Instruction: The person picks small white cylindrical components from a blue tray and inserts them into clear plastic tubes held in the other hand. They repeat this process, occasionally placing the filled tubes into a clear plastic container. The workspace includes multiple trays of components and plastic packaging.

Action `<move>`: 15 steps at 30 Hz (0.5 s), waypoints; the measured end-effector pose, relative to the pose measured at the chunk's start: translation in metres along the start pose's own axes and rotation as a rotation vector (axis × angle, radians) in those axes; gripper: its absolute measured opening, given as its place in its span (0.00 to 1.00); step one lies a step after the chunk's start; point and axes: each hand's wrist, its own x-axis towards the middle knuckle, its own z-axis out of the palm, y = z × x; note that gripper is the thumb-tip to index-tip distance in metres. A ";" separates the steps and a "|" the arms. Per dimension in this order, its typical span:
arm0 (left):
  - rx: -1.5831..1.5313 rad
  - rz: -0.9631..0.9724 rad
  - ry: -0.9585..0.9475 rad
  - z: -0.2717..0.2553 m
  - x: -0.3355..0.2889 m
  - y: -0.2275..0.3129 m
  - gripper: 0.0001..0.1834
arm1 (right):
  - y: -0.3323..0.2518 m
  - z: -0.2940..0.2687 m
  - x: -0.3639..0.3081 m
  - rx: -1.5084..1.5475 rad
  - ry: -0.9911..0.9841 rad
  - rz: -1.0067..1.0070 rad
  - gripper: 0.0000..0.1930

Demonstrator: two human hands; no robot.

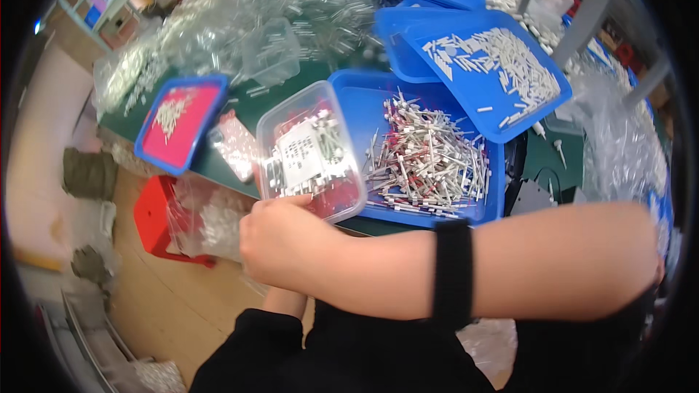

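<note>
My right hand (284,239) reaches across to the left, its fingers curled at the near edge of a clear plastic tub (351,167). What the fingers hold, if anything, is hidden. My left forearm (285,303) comes up from below, and my left hand is hidden behind the right one. The tub holds small white and grey parts with a printed white label (300,153) on top. Right of it, a blue tray (349,91) carries a heap of thin white sticks (429,156) with some reddish pieces.
A tilted blue tray (466,76) of short white tubes rests at the back right. At the left are a pink-lined blue tray (175,149), a red bin (151,211) and a clear plastic bag (218,222). Bagged clear tubes (320,14) pile up behind; grey posts (582,18) stand right.
</note>
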 end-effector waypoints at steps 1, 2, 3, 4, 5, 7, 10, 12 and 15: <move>0.004 -0.005 0.014 -0.004 -0.004 0.001 0.31 | 0.002 -0.010 0.008 0.037 -0.100 -0.019 0.11; 0.009 -0.004 0.027 -0.007 -0.008 0.002 0.31 | 0.007 -0.020 0.015 0.076 -0.197 -0.043 0.11; 0.007 -0.029 0.018 -0.007 -0.007 0.000 0.31 | 0.009 -0.028 0.017 0.111 -0.306 -0.040 0.11; 0.019 -0.023 0.013 -0.007 -0.003 0.001 0.31 | -0.001 -0.011 0.022 0.014 -0.237 0.092 0.11; 0.028 -0.040 0.024 -0.009 -0.008 -0.001 0.30 | -0.013 0.003 0.027 -0.003 -0.245 0.126 0.11; 0.034 -0.055 0.041 -0.010 -0.014 -0.006 0.30 | -0.008 -0.009 0.018 0.050 -0.283 0.099 0.11; 0.044 -0.059 0.034 -0.013 -0.011 -0.002 0.30 | 0.000 -0.025 0.012 0.104 -0.295 0.065 0.11; 0.041 -0.057 0.040 -0.015 -0.018 -0.004 0.30 | -0.002 -0.031 0.005 0.144 -0.287 0.060 0.11; 0.041 -0.039 0.052 -0.015 -0.022 -0.003 0.30 | 0.004 -0.038 0.001 0.216 -0.237 0.046 0.11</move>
